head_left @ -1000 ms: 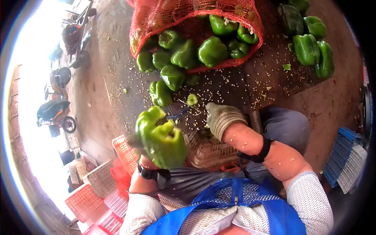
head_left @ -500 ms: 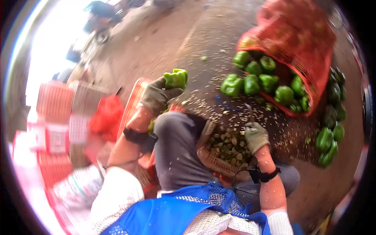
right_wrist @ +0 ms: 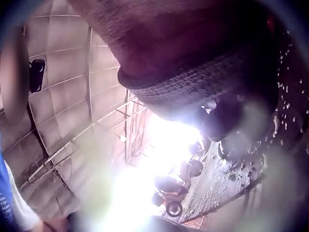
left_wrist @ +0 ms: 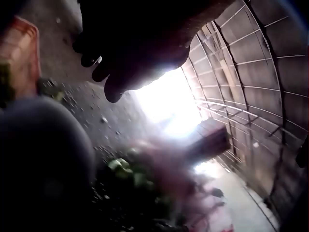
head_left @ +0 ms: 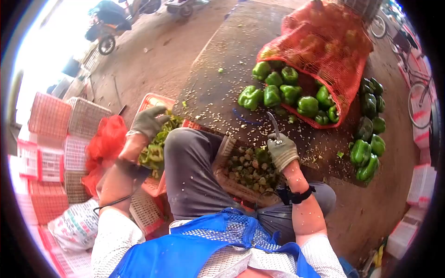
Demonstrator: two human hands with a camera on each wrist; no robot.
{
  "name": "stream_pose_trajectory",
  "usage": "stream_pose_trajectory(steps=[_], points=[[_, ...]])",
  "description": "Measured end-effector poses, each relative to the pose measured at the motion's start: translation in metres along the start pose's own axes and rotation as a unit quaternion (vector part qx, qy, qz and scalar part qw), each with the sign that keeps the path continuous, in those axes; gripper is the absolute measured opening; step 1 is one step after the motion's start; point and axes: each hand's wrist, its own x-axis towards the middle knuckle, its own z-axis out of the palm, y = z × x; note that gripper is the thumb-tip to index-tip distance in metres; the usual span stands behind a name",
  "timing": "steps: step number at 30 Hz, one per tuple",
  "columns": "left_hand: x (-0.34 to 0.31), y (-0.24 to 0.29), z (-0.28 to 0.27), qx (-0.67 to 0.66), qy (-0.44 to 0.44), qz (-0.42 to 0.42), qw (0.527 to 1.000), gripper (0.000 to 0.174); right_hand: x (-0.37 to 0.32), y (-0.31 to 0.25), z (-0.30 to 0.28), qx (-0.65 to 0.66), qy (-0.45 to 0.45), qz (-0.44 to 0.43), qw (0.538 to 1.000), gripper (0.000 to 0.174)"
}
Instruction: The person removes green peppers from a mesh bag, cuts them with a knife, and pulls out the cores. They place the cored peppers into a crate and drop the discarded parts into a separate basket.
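Observation:
My gloved left hand hangs with relaxed fingers over an orange crate that holds cut green pepper pieces; it holds nothing. In the left wrist view the left glove is only a dark shape at the top. My gloved right hand grips a small knife, blade pointing away from me, above a basket of pepper cores between my knees. Whole green peppers spill from a red mesh sack onto a dark board strewn with seeds.
A second heap of green peppers lies at the board's right end. Stacked plastic crates, a red net bag and a white sack crowd my left. A scooter stands far left, a bicycle right.
My left hand swung the green pepper to the left, out over the orange crate, and no longer holds it. My head turned left. The right hand kept the knife by the basket.

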Motion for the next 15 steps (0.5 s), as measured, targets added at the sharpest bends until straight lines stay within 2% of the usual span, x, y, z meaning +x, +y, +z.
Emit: stream_pose_trajectory(steps=[1, 2, 4, 5, 7, 8, 10, 11, 12, 13, 14, 15], points=[[0.013, 0.045, 0.009, -0.033, -0.027, 0.034, 0.999, 0.048, 0.003, 0.003, 0.000, 0.036, -0.001, 0.004, 0.999, 0.019], [0.034, 0.050, 0.038, -0.209, -0.073, 0.039, 0.974, 0.049, 0.003, 0.004, -0.001, 0.050, 0.006, -0.002, 0.999, 0.020], [0.066, 0.101, 0.079, -0.188, -0.095, 0.101, 0.972, 0.054, 0.004, 0.005, -0.005, 0.075, 0.016, -0.012, 0.997, 0.020], [0.075, 0.147, 0.092, 0.009, -0.069, 0.158, 0.985, 0.057, 0.003, 0.002, -0.008, 0.070, 0.015, -0.001, 0.997, 0.020], [0.104, 0.184, 0.132, 0.047, -0.039, 0.198, 0.978, 0.062, 0.000, -0.011, -0.020, 0.058, 0.014, 0.023, 0.998, 0.020], [0.121, 0.193, 0.145, 0.081, -0.082, 0.180, 0.977, 0.064, 0.000, -0.016, -0.027, 0.003, 0.021, 0.013, 1.000, 0.022], [0.153, 0.209, 0.175, 0.151, -0.172, 0.150, 0.962, 0.069, 0.003, -0.009, -0.027, -0.003, 0.055, -0.016, 0.998, 0.024], [0.166, 0.201, 0.197, 0.221, -0.128, 0.151, 0.955, 0.072, 0.004, -0.006, -0.028, -0.007, 0.076, -0.027, 0.997, 0.025], [0.167, 0.214, 0.193, 0.209, -0.157, 0.136, 0.956, 0.073, 0.004, -0.008, -0.028, 0.056, 0.090, -0.029, 0.994, 0.020], [0.168, 0.225, 0.185, 0.202, -0.183, 0.119, 0.955, 0.073, 0.005, -0.010, -0.030, 0.055, 0.078, -0.001, 0.995, 0.021], [0.173, 0.214, 0.191, 0.179, -0.170, 0.147, 0.958, 0.066, 0.006, -0.014, -0.033, 0.057, 0.065, 0.023, 0.996, 0.022], [0.169, 0.216, 0.185, 0.060, -0.197, 0.081, 0.975, 0.060, 0.008, -0.017, -0.035, 0.061, 0.051, 0.044, 0.996, 0.022]])
